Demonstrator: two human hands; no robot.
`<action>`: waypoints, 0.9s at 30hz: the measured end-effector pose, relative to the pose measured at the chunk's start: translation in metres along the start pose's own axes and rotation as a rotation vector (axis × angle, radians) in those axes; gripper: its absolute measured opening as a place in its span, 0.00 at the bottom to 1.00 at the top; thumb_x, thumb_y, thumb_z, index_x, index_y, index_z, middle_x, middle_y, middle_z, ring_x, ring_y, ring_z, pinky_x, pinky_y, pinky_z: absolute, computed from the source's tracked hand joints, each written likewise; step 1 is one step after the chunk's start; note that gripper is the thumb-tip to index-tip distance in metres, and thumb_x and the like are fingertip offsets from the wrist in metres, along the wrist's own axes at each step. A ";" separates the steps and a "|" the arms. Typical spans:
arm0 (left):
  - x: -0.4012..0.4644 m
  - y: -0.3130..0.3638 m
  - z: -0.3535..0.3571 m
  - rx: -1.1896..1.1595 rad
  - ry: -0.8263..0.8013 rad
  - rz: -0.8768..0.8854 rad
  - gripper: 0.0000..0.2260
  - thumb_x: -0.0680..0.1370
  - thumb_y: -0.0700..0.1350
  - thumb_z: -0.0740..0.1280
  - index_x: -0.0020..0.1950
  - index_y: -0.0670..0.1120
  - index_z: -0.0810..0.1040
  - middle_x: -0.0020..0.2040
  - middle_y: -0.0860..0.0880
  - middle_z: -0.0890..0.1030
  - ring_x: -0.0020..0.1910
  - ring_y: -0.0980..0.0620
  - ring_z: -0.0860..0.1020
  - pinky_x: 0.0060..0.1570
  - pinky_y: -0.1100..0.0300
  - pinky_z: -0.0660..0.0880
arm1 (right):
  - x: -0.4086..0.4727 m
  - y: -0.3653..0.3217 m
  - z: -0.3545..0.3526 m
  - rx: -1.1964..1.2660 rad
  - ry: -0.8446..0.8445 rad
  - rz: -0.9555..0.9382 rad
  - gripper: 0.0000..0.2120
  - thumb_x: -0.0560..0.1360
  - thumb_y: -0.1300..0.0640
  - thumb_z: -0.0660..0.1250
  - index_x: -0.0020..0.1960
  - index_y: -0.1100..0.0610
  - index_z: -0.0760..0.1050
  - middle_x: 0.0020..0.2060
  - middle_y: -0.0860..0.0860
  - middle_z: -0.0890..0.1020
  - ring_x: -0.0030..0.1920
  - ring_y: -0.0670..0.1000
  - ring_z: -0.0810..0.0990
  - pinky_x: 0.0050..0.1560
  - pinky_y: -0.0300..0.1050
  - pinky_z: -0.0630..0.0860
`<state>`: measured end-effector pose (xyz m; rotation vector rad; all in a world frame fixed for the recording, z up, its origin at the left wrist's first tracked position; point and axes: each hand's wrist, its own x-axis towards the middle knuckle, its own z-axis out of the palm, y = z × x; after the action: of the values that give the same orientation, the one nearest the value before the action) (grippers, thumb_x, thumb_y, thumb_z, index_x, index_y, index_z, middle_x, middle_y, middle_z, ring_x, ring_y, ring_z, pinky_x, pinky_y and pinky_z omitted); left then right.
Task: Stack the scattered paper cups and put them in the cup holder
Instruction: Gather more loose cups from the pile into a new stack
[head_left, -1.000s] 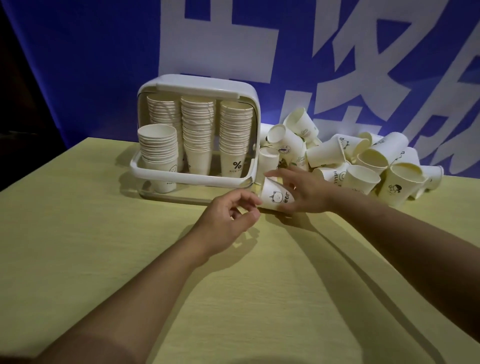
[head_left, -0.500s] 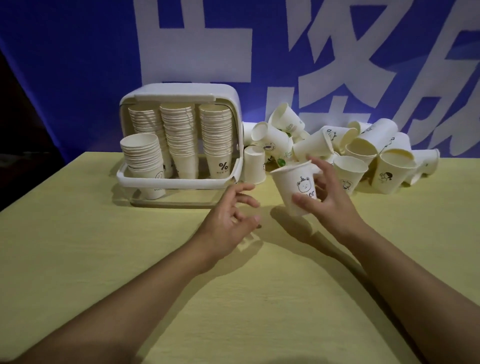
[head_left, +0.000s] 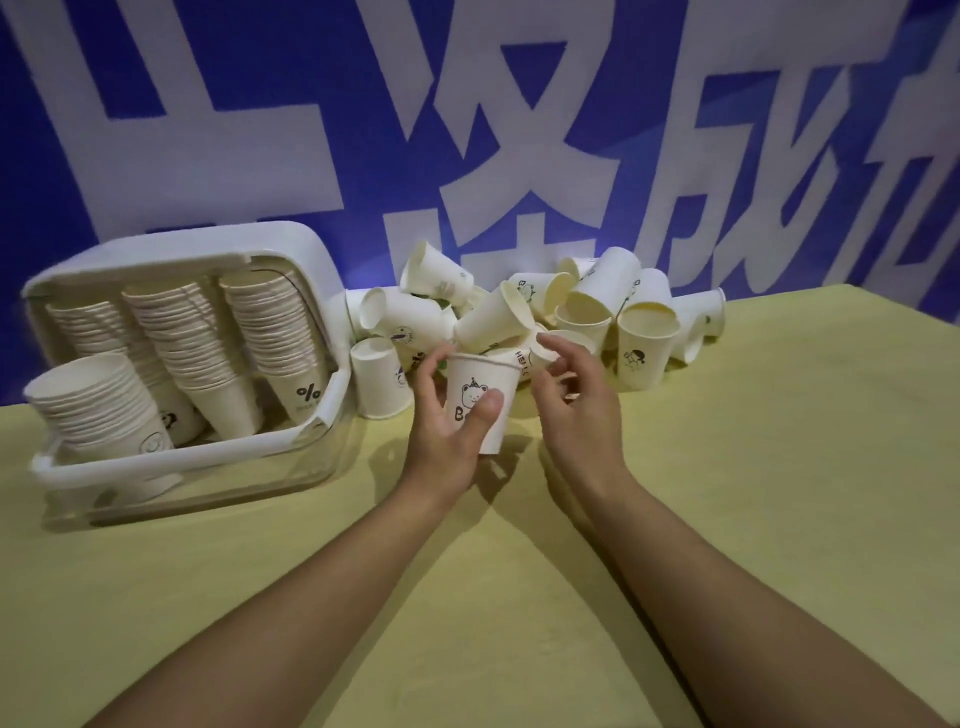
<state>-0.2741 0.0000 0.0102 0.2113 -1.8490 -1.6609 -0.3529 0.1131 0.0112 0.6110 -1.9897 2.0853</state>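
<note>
Above the desk, left hand grips an upright bear-print paper cup, thumb across the front, mouth up. Right hand just beside it, fingers loosely spread, holding nothing. Loose cup pile lies right behind, nearer the right hand; cup holder with stacks off left.
</note>
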 end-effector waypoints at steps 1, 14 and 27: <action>-0.001 -0.004 -0.001 -0.003 -0.015 0.008 0.33 0.70 0.56 0.73 0.71 0.59 0.63 0.60 0.51 0.78 0.47 0.61 0.82 0.41 0.60 0.80 | 0.004 0.004 -0.003 -0.053 0.058 0.002 0.17 0.78 0.58 0.68 0.64 0.42 0.76 0.54 0.48 0.75 0.45 0.38 0.75 0.47 0.37 0.75; 0.000 -0.022 -0.007 -0.015 -0.093 -0.045 0.30 0.65 0.62 0.72 0.65 0.71 0.66 0.54 0.52 0.80 0.43 0.56 0.82 0.37 0.56 0.81 | 0.035 0.043 -0.010 -0.315 -0.043 0.056 0.35 0.72 0.56 0.75 0.73 0.41 0.63 0.58 0.43 0.77 0.55 0.43 0.78 0.55 0.43 0.76; 0.009 -0.023 -0.015 -0.267 -0.018 -0.151 0.29 0.65 0.59 0.71 0.65 0.61 0.69 0.47 0.56 0.84 0.41 0.48 0.83 0.32 0.49 0.79 | 0.030 0.045 -0.002 -0.410 -0.217 0.003 0.39 0.72 0.52 0.77 0.76 0.44 0.60 0.68 0.43 0.74 0.59 0.38 0.71 0.56 0.37 0.68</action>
<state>-0.2798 -0.0218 -0.0077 0.2264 -1.6364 -1.9978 -0.3990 0.1071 -0.0165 0.7720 -2.4407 1.5917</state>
